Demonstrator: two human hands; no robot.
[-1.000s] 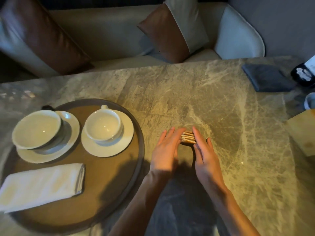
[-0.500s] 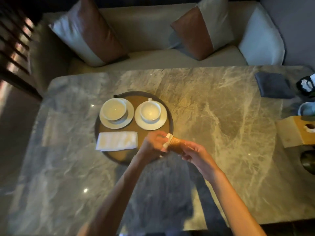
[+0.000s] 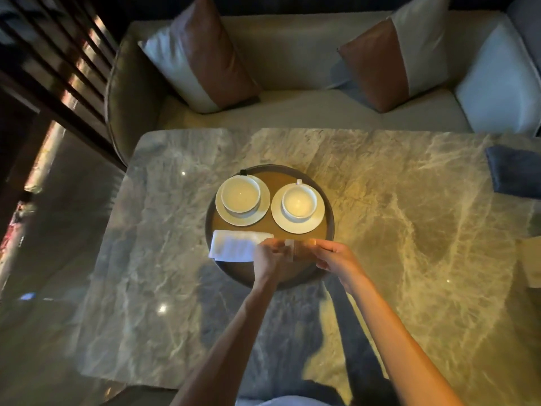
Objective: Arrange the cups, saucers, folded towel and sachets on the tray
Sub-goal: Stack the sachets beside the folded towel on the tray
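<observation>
A round brown tray (image 3: 330, 227) sits mid-table. On its far half stand two white cups on saucers, the left cup (image 3: 240, 194) and the right cup (image 3: 299, 202). A folded white towel (image 3: 232, 249) lies on the tray's near left. My left hand (image 3: 268, 260) and my right hand (image 3: 336, 256) together hold a small bundle of sachets (image 3: 297, 251) just above the tray's near right part, beside the towel. Each hand pinches one end of the bundle.
The marble table (image 3: 409, 230) has a dark blue folded cloth (image 3: 515, 171) at its far right and a tan box (image 3: 531, 262) at the right edge. A sofa with cushions (image 3: 205, 60) runs behind the table. Dark floor lies to the left.
Both hands picked the sachets up from the table right of the tray and carried them left over the tray's near side. The view has pulled back and higher.
</observation>
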